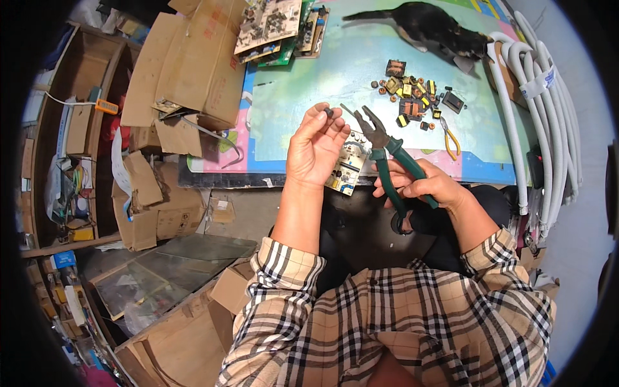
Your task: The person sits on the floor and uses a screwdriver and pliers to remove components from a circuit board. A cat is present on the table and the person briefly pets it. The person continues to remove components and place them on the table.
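Nearest lay the plaid sleeves (pixel 284 277) of the person, and past them both hands were raised over the near edge of the table (pixel 284 109). The left hand (pixel 316 138) had its grip pinched on a small dark part (pixel 329 112) between thumb and fingers; the right hand (pixel 422 182) had its grip wrapped round green-handled pliers (pixel 401 158), whose jaws stood apart, pointing up and away. Between the hands, a pale circuit board (pixel 348 169) showed at the table's near edge, one corner reaching past it. The table wore a glossy, pale blue-green covering with pink patches and blue bands along its borders. To the left of the hands, opened cardboard boxes (pixel 213 77) crowded beside it, and a wooden shelf unit (pixel 106 58) filled with odds and ends stood beyond them. Right of the middle of the table sat small yellow-handled pliers (pixel 455 147), just beside a loose heap of coils and transformers (pixel 411 107). Grey corrugated hoses (pixel 556 122) hung in loops along the right side, before a pale wall (pixel 596 109). Farthest off, stacked circuit boards (pixel 271 26) rested near the far left, and a dark cat (pixel 429 26) stretched across the far right.
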Action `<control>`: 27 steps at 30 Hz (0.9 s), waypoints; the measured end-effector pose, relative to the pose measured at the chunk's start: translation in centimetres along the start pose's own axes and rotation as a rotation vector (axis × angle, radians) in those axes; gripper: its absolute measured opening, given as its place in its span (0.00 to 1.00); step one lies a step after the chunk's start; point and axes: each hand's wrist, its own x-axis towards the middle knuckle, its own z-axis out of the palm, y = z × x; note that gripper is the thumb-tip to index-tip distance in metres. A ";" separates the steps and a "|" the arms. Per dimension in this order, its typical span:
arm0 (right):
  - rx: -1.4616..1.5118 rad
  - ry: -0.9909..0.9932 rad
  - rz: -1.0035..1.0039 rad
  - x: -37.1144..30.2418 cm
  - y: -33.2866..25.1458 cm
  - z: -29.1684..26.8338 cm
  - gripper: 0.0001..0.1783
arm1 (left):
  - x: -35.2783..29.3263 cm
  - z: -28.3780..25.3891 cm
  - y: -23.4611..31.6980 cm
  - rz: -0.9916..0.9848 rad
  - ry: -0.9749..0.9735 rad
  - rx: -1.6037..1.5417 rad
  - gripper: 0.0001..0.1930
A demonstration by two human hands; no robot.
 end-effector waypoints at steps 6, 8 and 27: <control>0.003 0.021 -0.008 -0.3 -0.2 0.1 0.39 | 0.2 0.4 -0.2 -0.004 0.071 -0.012 0.06; -0.004 0.019 -0.007 -0.3 -0.2 -0.1 0.39 | 0.1 0.4 -0.2 -0.016 0.085 -0.021 0.05; -0.022 0.134 -0.017 -0.1 0.6 -0.7 0.35 | 0.8 -0.5 0.0 -0.016 0.098 -0.059 0.20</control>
